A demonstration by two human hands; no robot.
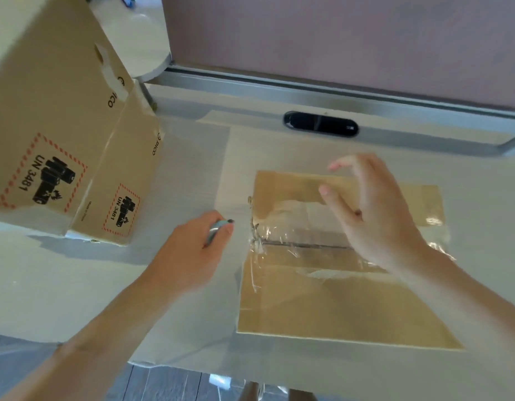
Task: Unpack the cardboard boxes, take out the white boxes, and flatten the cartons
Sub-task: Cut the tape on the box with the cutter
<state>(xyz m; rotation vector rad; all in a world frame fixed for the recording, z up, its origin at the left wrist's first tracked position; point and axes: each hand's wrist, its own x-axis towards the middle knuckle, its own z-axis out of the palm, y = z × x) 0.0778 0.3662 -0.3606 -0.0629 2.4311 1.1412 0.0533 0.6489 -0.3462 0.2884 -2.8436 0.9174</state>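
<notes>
A view from above of a person's two bare arms reaching over a pale counter [77, 285]. The cardboard box [337, 299] being worked on lies flat on the counter, right of centre and close to the near edge, with its brown top facing up. Clear tape [282, 227] covers the middle of the top and is crumpled at the left edge. Under it, the seam [308, 245] between the flaps runs left to right, and that line is the clearest axis, since the top looks nearly square. The left hand [189, 250] sits just beside the box's left edge, its grip closed around a small teal cutter [218, 230]. The tool lies slantwise, with its tip aimed right and a little away, toward the taped edge. The right hand [377, 209] hovers over the far half of the box, fingers spread and holding nothing. It is blurred, so contact cannot be confirmed. The likely risks come from cutting along the seam. The free hand lies across the blade's path and could be nicked. With nothing pressing it down, the box may slide, and a deep cut could score whatever is packed inside. The crumpled tape may also snag the tip. At far left stand a large printed carton [48, 111] and a smaller carton [120, 183] leaning against it, well apart from the box.
</notes>
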